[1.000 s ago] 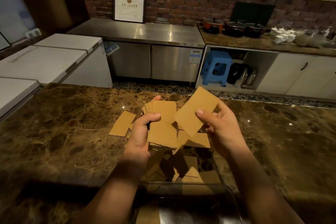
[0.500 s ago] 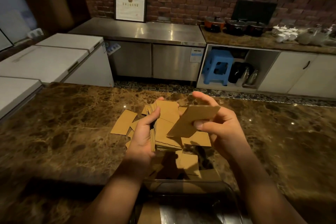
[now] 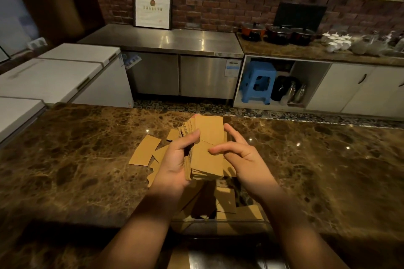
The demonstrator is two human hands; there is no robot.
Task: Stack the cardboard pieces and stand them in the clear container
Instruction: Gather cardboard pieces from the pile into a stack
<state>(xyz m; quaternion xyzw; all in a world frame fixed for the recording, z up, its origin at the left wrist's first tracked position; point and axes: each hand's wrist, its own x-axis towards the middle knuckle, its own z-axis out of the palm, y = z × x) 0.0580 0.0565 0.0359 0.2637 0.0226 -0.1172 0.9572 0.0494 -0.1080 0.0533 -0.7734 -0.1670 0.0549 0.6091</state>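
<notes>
Cardboard stack (image 3: pixel 206 150): head view, a thick bundle held above the marble counter (image 3: pixel 76 159), edges not quite flush.
Left hand (image 3: pixel 175 164): I grip the stack from its left side, thumb curled across the top piece.
Right hand (image 3: pixel 242 159): fingers loosely bent at the stack's right edge, index finger lying on the top piece; it holds no piece of its own.
Loose pieces (image 3: pixel 145 150): several lie flat on the counter to the left of and under my hands.
Clear container (image 3: pixel 218 227): just below my wrists, near me; I cannot tell whether any pieces stand inside.
Progress: stacking well underway, I judge; gathering the rest and standing the bundle in the container remain.
</notes>
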